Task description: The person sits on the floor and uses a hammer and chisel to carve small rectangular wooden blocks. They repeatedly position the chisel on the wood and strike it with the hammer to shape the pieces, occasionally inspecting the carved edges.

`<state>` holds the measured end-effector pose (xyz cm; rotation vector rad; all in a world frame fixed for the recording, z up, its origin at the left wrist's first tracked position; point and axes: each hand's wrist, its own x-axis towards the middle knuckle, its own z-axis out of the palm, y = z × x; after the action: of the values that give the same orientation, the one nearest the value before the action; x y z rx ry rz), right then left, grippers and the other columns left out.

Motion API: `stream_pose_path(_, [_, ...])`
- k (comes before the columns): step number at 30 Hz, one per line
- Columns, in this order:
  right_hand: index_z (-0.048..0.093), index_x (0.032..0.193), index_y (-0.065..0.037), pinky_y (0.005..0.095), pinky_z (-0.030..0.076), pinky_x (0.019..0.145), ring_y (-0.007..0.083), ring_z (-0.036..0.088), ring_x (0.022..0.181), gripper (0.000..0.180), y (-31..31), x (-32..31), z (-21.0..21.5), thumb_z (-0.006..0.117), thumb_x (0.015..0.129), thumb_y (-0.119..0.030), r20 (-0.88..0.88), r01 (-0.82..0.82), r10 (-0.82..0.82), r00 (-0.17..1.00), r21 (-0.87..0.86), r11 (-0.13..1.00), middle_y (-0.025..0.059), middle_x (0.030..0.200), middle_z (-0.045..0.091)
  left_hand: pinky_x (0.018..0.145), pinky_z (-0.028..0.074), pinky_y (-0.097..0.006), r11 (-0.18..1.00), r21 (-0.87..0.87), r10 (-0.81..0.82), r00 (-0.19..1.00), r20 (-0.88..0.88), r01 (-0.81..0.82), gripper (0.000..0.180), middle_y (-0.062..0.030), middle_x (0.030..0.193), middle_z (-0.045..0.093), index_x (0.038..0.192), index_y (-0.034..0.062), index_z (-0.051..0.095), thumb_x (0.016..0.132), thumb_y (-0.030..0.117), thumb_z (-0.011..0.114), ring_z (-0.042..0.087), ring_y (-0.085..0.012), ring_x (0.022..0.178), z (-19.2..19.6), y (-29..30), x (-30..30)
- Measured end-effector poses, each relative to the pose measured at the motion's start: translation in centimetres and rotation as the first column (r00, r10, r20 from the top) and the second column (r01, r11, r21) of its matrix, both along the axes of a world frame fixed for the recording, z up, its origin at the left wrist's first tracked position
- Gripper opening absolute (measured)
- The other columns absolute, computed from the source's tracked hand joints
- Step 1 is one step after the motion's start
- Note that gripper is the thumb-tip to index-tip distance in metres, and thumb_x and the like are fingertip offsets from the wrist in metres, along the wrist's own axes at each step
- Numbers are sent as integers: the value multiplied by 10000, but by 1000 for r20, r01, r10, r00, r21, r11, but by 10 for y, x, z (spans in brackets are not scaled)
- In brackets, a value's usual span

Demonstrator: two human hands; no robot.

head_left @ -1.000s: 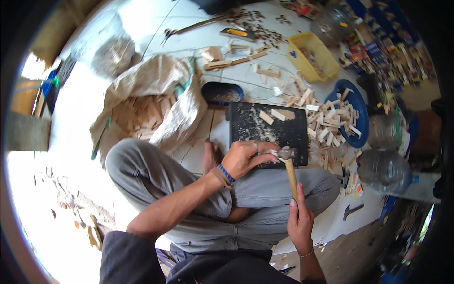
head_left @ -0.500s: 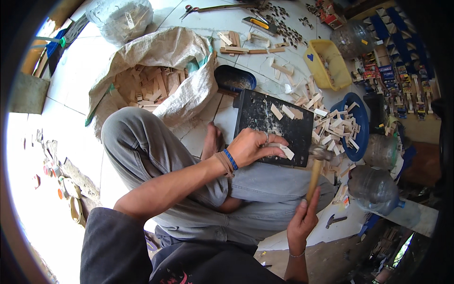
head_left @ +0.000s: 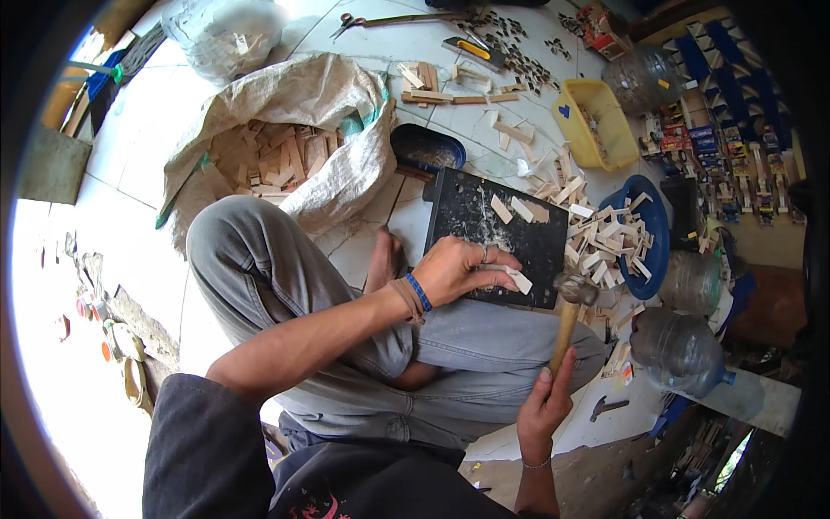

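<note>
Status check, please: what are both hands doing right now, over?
Left hand pins small wood piece on black board. Right hand grips hammer, head beside the piece. Loose wood offcuts beside board.

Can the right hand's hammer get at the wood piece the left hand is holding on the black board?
Probably yes: the hammer in the right hand sits just beside the wood piece, whose outer end pokes out past the left hand.
</note>
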<state>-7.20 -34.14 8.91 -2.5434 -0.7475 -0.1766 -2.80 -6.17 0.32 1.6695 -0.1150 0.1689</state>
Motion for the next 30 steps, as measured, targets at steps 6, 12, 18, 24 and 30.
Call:
stream_pose_path(6, [577,1382,-41,200,311,445,3,380,530,326,35,8,-11,572,1093,-193,-657,444,-182,731,256,858,-69,683,446,742,561,-364,992,7,126,978,164,-129,303,-117,947,770,1065,89,770,870,310,839,747,-292,850,5,-6,-4])
stream_pose_path(12, [652,1238,-85,225,288,411,8,382,494,235,82,35,-35,690,1030,-187,-838,608,-59,543,344,716,-83,712,506,813,576,-346,993,29,106,964,242,-116,229,-106,999,765,1016,21,743,842,115,858,746,-243,926,9,-6,-1])
stream_pose_path(18, [647,1209,-18,230,501,766,40,591,890,248,114,50,-76,723,986,-94,-764,583,64,642,540,607,-12,990,682,817,548,-300,989,-123,91,990,104,-78,144,-85,987,753,987,20,767,858,34,831,724,-183,940,2,-12,1])
stream_pose_path(24, [667,1179,-13,252,529,753,54,632,873,225,107,70,-93,729,992,-122,-718,504,122,685,589,632,4,976,711,862,551,-256,918,-395,-2,992,-122,-47,224,-50,1055,757,1159,-5,739,959,89,779,676,-92,975,-7,-13,0])
stream_pose_path(30, [678,1167,-13,312,549,776,117,690,874,254,101,83,-106,747,980,-172,-553,323,143,821,656,682,80,967,744,934,543,-267,951,-304,14,991,-136,-55,217,-84,1137,765,1199,-28,728,1001,61,722,681,-110,1042,-7,-8,3])
